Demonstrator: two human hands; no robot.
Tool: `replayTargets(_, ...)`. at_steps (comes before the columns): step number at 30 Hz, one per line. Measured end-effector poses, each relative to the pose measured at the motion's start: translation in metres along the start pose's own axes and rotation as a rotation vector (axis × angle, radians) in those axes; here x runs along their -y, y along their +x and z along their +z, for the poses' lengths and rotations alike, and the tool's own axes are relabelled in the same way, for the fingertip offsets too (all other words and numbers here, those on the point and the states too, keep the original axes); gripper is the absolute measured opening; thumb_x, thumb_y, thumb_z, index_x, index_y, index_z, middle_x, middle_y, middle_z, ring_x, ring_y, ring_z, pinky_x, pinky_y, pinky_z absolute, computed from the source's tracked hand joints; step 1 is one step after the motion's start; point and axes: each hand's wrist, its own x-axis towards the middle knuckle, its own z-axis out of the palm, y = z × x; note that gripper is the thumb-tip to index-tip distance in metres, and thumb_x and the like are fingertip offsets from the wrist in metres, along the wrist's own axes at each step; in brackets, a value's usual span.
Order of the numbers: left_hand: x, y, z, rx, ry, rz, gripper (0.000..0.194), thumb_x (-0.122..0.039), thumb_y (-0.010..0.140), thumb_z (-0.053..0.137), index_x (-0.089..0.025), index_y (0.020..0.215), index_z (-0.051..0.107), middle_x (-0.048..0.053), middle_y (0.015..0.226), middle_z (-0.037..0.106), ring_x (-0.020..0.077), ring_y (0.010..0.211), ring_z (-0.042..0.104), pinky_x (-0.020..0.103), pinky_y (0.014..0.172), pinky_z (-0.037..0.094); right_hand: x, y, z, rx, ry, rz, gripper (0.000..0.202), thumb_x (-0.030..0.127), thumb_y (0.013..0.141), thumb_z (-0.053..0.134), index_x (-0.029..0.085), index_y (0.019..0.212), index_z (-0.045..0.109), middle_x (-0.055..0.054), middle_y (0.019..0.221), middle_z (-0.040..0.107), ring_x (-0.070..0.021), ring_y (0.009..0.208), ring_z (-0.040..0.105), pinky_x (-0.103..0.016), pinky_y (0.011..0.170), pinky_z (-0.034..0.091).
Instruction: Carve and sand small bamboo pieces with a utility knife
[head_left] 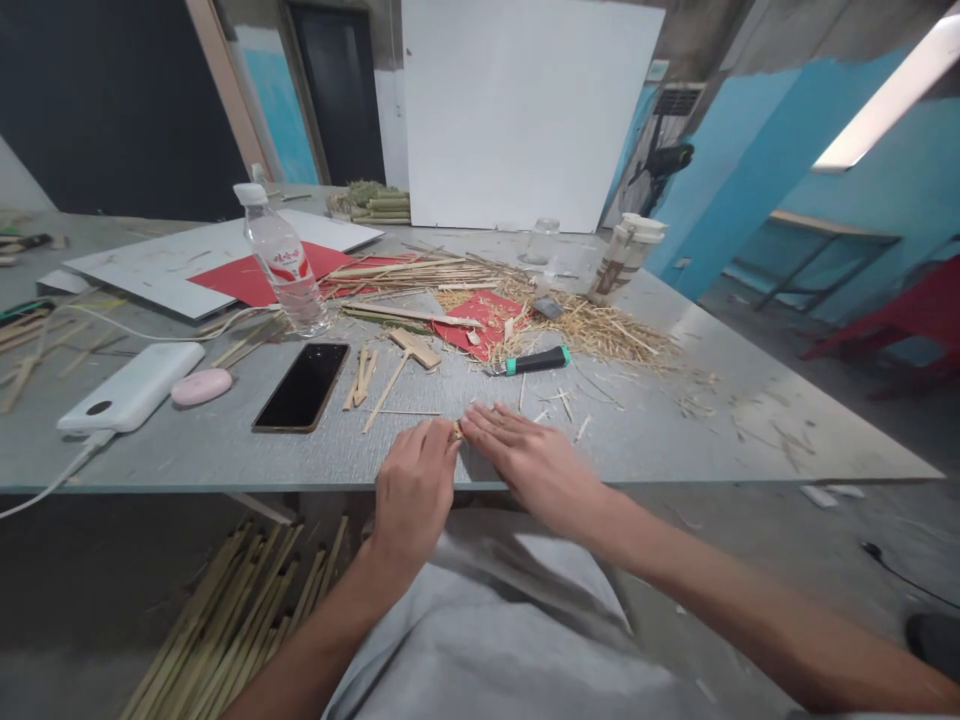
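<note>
Both of my hands meet at the front edge of the grey table (337,460). My left hand (415,483) is curled, its fingers closed near a tiny yellowish piece (457,431) that is mostly hidden. My right hand (529,460) lies palm down with its fingers pressed together, the fingertips beside the same piece. Beyond them rests a green and black utility knife (538,361). A thin stick (401,412) and a T-shaped wooden piece (415,347) lie just past my left hand.
A phone (301,388), a pink case (202,387), a white power bank (131,388) and a water bottle (283,262) stand or lie at the left. Straw (611,330), red paper (480,318), a glass jar (543,242) and a cup (627,258) are farther back.
</note>
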Motion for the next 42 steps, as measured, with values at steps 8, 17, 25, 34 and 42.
replayTargets(8,0.0,0.001,0.0,0.007,0.008,0.008,0.017,-0.011,0.104,0.059,-0.024,0.096,0.052,0.0,0.082,0.065,0.0209,0.076,0.063,0.031,0.07,0.045,0.005,-0.002,-0.004,0.008,-0.001,-0.065,0.052,0.006,0.105,0.044,0.007,0.155,0.058,-0.018,0.16,0.053,-0.0256,0.153,0.05,-0.049,0.13,0.043)
replayTargets(17,0.0,0.002,-0.003,0.046,-0.04,-0.007,0.017,-0.011,0.105,0.057,-0.025,0.097,0.051,0.0,0.085,0.066,0.0199,0.078,0.064,0.03,0.071,0.045,0.001,0.006,-0.001,-0.013,0.011,-0.071,0.047,0.006,0.107,0.042,0.007,0.149,0.063,-0.016,0.155,0.058,-0.0242,0.148,0.056,-0.047,0.129,0.044)
replayTargets(25,0.001,0.003,-0.004,0.049,-0.065,-0.003,0.016,-0.011,0.105,0.056,-0.025,0.098,0.053,0.0,0.085,0.067,0.0196,0.078,0.064,0.029,0.071,0.045,-0.002,0.01,-0.002,0.006,-0.023,-0.049,0.046,0.01,0.108,0.046,0.014,0.151,0.063,-0.012,0.156,0.059,-0.0243,0.152,0.051,-0.049,0.131,0.042)
replayTargets(34,0.0,0.002,-0.003,0.058,-0.032,-0.012,0.017,-0.011,0.105,0.056,-0.024,0.095,0.053,0.0,0.084,0.066,0.0196,0.078,0.063,0.03,0.071,0.045,-0.001,0.01,-0.003,0.004,0.023,0.008,0.049,0.005,0.105,0.044,0.017,0.147,0.067,-0.013,0.151,0.063,-0.0248,0.144,0.06,-0.051,0.128,0.046)
replayTargets(42,0.001,0.002,-0.003,0.059,-0.052,-0.013,0.018,-0.011,0.105,0.055,-0.024,0.094,0.051,0.0,0.083,0.065,0.019,0.076,0.061,0.03,0.069,0.043,-0.006,0.008,-0.003,-0.022,0.004,-0.002,0.046,0.005,0.105,0.041,0.014,0.138,0.071,-0.014,0.143,0.07,-0.0253,0.136,0.067,-0.051,0.126,0.048)
